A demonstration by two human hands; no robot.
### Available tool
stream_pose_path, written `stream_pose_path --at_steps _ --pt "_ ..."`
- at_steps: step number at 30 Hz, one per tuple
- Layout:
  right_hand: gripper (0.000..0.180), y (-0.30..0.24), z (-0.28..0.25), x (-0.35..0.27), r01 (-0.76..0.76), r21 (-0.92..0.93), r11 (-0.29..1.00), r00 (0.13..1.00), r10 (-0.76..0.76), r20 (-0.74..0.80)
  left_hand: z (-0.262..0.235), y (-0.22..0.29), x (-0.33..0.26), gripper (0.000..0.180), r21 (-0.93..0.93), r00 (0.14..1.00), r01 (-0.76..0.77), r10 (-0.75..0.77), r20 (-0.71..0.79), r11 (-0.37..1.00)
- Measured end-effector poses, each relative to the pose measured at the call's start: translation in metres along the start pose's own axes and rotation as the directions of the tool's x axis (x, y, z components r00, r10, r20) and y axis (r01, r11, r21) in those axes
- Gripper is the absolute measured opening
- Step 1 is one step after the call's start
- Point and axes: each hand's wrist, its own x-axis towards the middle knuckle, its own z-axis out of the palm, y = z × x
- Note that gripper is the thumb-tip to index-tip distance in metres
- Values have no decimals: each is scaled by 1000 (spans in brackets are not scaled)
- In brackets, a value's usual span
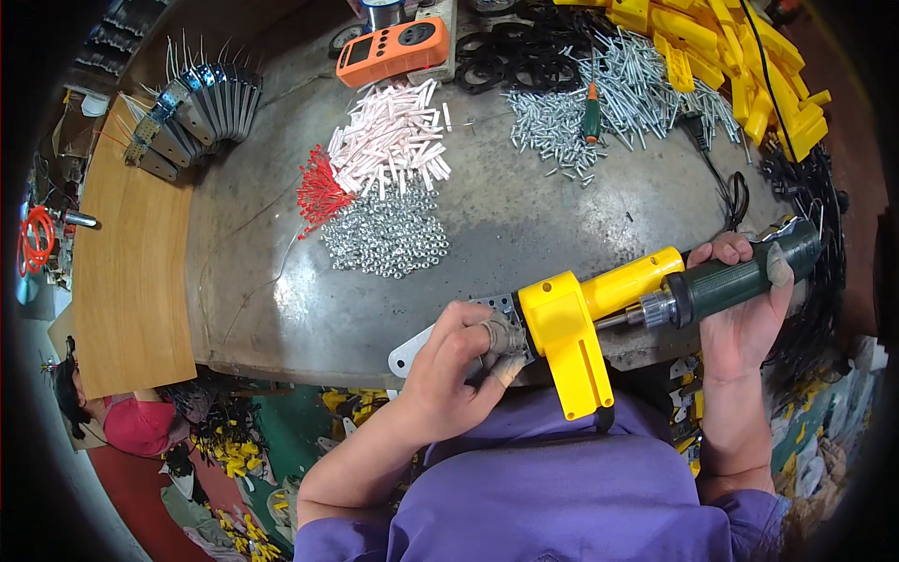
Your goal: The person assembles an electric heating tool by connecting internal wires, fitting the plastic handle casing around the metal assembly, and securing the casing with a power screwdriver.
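A big grey bench (524,234) is filling most of the view, with a wooden board (126,281) lying along its left side. At the far right corner a heap of yellow plastic parts (740,56) is waiting. Beside it a pile of long silver screws (618,94) is spreading out, with black rings (506,51) and an orange meter (393,49) near the back. In the middle a pile of white tubes (393,140) is sitting above a pile of small silver nuts (389,239), and little red pieces (318,192) are lying just beside them.

At the near edge of the bench the person is holding one yellow tool body (571,328). A flat metal plate (440,342) is sticking out of its left end. The left hand (459,365) is gripping that end, with its fingers (492,337) wrapped tight around the plate and the yellow part. The right hand (744,318) is clenching a dark green power screwdriver (740,276), and its tip is pushing into the side of the yellow body.

It looks like this one piece is getting its screw right now. The big piles of parts are not used up, so I think a lot of work is left to do.
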Motion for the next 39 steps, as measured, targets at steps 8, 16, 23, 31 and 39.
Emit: stream_pose_path --at_steps 8,16,23,31,39 --pt "30 4 2 2 10 -23 1000 1000 -10 27 0 10 13 28 299 998 -53 55 1 953" --pt "31 6 -6 4 38 30 999 994 -41 96 7 6 13 29 293 997 -57 67 -26 954" --pt "34 -1 9 3 39 -131 991 995 -50 -82 5 10 18 29 320 1000 -7 15 -23 947" --pt "39 -124 -5 32 -42 -993 112 948 -310 -75 -1 18 -4 73 549 997 77 -77 -22 832" --pt "38 -109 -11 63 34 -626 -779 890 -261 374 -13 17 -7 69 635 990 103 -139 6 765"
